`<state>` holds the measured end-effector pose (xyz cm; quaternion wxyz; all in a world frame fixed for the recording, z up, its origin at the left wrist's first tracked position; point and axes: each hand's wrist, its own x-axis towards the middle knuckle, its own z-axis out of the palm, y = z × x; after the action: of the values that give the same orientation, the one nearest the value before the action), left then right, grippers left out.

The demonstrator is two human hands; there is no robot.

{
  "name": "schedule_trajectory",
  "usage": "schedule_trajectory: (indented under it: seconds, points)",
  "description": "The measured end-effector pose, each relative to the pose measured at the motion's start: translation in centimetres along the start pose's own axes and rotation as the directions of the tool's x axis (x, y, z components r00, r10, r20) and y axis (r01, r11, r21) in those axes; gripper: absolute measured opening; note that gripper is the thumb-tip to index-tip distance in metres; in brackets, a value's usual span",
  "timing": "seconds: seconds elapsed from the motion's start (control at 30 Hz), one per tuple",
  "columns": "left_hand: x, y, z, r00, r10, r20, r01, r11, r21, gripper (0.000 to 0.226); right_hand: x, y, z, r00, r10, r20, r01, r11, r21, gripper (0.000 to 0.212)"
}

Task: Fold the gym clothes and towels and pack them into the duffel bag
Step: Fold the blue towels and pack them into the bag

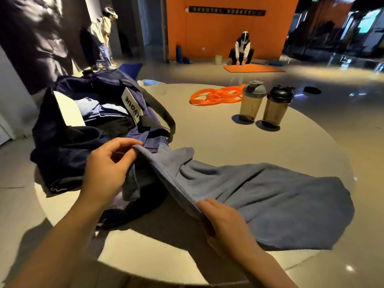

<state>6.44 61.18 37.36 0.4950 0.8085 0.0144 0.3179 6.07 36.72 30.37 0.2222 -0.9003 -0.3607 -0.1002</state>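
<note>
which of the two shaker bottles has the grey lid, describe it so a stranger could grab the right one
Start at the round pale table and look to its far right side, just right of the orange resistance bands. Two smoky translucent shaker bottles stand upright there, side by side. The one you want is the grey-lidded shaker, the left of the pair and nearer the bands; its neighbour, the black-lidded shaker, has a black cap.

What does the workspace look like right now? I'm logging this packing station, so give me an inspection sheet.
Surface: round table, pale top.
Job's things: grey towel spread out, one edge lifted; navy duffel bag open, clothes inside.
Clutter: two shaker bottles, orange resistance bands, clear water bottle.
Grippers: left hand and right hand both pinch the towel's edge.
Cables: nothing seen.
Surroundings: orange wall; two people behind, one crouching at an orange mat.
</note>
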Motion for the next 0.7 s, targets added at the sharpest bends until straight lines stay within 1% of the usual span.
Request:
schedule_trajectory:
  seconds: [0.03, 0.07, 0.1, 0.13, 0.2, 0.27, 0.33, 0.4, 0.43, 0.53, 0.57, 0.63, 0.7]
  points:
    - [0.5, 0.2, -0.9, 0.998, 0.02, -0.053, -0.019, 1.0, 0.018, 0.027, 0.9, -0.6, -1.0, 0.999, -0.013, -0.03, 0.014, 0.999, 0.046, 0.039]
    - [1.2, 0.6, -1.7, 0.994, 0.046, -0.1, -0.042, 0.998, 0.047, 0.028, 2.0, -1.3, -2.2, 0.997, -0.013, -0.075, 0.022, 0.993, 0.117, 0.032]
    - [2.0, 1.0, -2.6, 0.987, 0.079, -0.14, -0.067, 0.994, 0.086, 0.025, 3.1, -1.8, -3.4, 0.994, 0.003, -0.112, 0.021, 0.978, 0.21, 0.023]
    - [2.9, 1.6, -3.2, 0.978, 0.114, -0.174, -0.094, 0.988, 0.12, 0.021, 4.3, -2.4, -4.6, 0.993, 0.018, -0.117, 0.02, 0.949, 0.314, 0.018]
    - [5.2, 2.7, -4.2, 0.958, 0.169, -0.229, -0.136, 0.979, 0.153, 0.015, 6.2, -3.3, -7.2, 0.991, 0.044, -0.129, 0.021, 0.888, 0.46, 0.017]
    - [7.7, 3.7, -4.0, 0.945, 0.184, -0.271, -0.161, 0.981, 0.105, 0.015, 7.5, -3.7, -9.5, 0.986, 0.103, -0.13, -0.013, 0.83, 0.558, 0.016]
    - [10.2, 4.4, -2.5, 0.946, 0.173, -0.275, -0.181, 0.983, -0.003, 0.019, 8.3, -2.9, -10.9, 0.97, 0.184, -0.156, -0.05, 0.787, 0.614, 0.023]
    - [12.2, 4.6, 0.4, 0.967, 0.138, -0.212, -0.167, 0.978, -0.125, 0.025, 8.8, -1.0, -11.4, 0.93, 0.309, -0.2, -0.095, 0.727, 0.68, 0.025]
    - [12.8, 4.7, 2.3, 0.98, 0.114, -0.165, -0.143, 0.974, -0.176, 0.028, 8.9, 0.4, -11.4, 0.898, 0.387, -0.211, -0.119, 0.674, 0.729, 0.024]
    - [14.1, 4.7, 8.2, 0.998, 0.062, 0.002, -0.059, 0.958, -0.28, 0.03, 8.4, 4.9, -11.0, 0.761, 0.621, -0.189, -0.194, 0.495, 0.847, 0.019]
    - [14.1, 4.4, 10.0, 0.995, 0.056, 0.077, -0.033, 0.962, -0.272, 0.034, 8.1, 6.5, -10.7, 0.713, 0.679, -0.175, -0.233, 0.464, 0.854, 0.018]
    - [13.3, 3.8, 13.0, 0.97, 0.054, 0.236, -0.009, 0.982, -0.188, 0.042, 6.8, 9.5, -10.1, 0.632, 0.762, -0.143, -0.318, 0.423, 0.848, 0.017]
    - [11.1, 2.7, 15.3, 0.918, 0.064, 0.392, -0.038, 0.997, -0.074, 0.043, 5.0, 12.1, -9.3, 0.564, 0.824, -0.058, -0.429, 0.353, 0.831, 0.02]
